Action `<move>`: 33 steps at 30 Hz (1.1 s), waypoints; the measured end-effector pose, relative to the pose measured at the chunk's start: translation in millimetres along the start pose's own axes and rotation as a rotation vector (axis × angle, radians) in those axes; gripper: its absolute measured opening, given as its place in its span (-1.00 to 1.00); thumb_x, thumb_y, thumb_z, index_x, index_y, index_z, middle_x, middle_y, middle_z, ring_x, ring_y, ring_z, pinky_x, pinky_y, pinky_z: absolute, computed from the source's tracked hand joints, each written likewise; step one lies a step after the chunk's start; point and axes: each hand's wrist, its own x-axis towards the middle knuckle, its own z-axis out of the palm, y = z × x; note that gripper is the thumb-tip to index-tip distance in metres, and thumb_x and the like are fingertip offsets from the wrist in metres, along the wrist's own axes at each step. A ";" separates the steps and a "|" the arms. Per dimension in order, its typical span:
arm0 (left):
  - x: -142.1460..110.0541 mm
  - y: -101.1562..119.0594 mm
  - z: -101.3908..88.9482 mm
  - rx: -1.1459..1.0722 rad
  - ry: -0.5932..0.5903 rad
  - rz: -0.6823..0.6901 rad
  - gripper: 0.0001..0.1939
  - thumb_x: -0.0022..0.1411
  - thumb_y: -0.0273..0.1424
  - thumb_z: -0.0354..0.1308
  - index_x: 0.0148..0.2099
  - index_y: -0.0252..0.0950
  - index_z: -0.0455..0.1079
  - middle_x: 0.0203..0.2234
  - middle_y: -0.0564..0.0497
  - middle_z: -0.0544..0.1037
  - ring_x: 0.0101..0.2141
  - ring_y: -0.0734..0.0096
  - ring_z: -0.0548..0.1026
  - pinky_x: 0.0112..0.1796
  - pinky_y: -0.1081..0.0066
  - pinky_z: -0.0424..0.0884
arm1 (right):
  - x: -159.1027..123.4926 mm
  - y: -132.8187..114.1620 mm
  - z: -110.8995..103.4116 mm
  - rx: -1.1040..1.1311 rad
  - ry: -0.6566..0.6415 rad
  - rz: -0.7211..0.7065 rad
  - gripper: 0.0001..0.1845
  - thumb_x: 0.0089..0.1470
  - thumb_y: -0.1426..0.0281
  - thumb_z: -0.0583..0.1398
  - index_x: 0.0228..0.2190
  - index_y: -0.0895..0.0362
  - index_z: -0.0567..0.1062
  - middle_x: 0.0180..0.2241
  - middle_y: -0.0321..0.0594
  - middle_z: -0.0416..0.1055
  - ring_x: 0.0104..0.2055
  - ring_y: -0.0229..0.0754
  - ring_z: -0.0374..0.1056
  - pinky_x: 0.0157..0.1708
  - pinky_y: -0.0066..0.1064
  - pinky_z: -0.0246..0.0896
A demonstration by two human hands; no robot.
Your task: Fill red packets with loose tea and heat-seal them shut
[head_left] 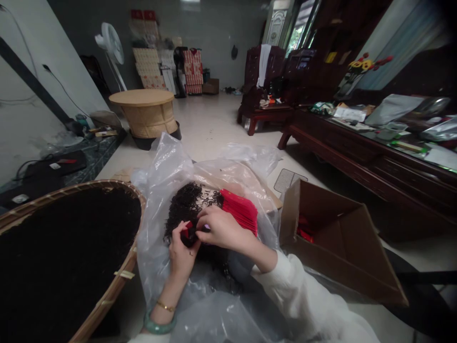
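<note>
My left hand holds a small red packet over a clear plastic bag that contains a heap of dark loose tea leaves. My right hand meets it from the right, fingertips pinching at the same packet. A fanned stack of red packets lies on the plastic just behind my right hand. A green bangle and a thin gold bracelet sit on my left wrist.
A big woven bamboo tray full of dark tea fills the lower left. An open cardboard box holding some red packets stands at the right. A dark wooden bench with clutter runs along the right; a round wooden table stands behind.
</note>
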 end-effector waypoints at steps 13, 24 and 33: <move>0.0 -3.9 -0.4 0.063 -0.009 0.148 -0.64 0.10 -0.47 0.19 -0.02 -0.26 0.30 -0.12 -0.15 0.54 -0.01 0.10 0.51 -0.03 0.10 0.46 | 6.7 -12.8 8.7 -0.292 -0.176 0.163 -0.77 0.11 0.31 0.23 -0.20 0.10 0.58 -0.25 -0.07 0.59 -0.20 0.01 0.53 -0.29 -0.33 0.37; 1.2 -2.7 -2.0 0.034 0.005 0.038 -0.60 0.09 -0.32 0.25 -0.02 -0.27 0.31 -0.15 -0.16 0.55 -0.13 0.11 0.55 -0.11 0.13 0.49 | 4.1 -2.5 2.4 -0.137 -0.067 0.121 -0.84 0.08 0.40 0.24 -0.31 0.11 0.63 -0.39 -0.14 0.58 -0.33 -0.15 0.48 -0.42 -0.47 0.16; 0.4 -1.9 -0.3 -0.008 0.042 -0.131 -0.56 0.06 -0.22 0.28 -0.05 -0.26 0.28 -0.16 -0.16 0.54 -0.18 0.11 0.57 -0.16 0.14 0.49 | 1.0 20.0 -22.4 0.262 0.205 0.132 -0.86 0.12 0.50 0.22 -0.31 0.19 0.60 -0.39 -0.22 0.57 -0.36 -0.26 0.44 -0.34 -0.50 0.21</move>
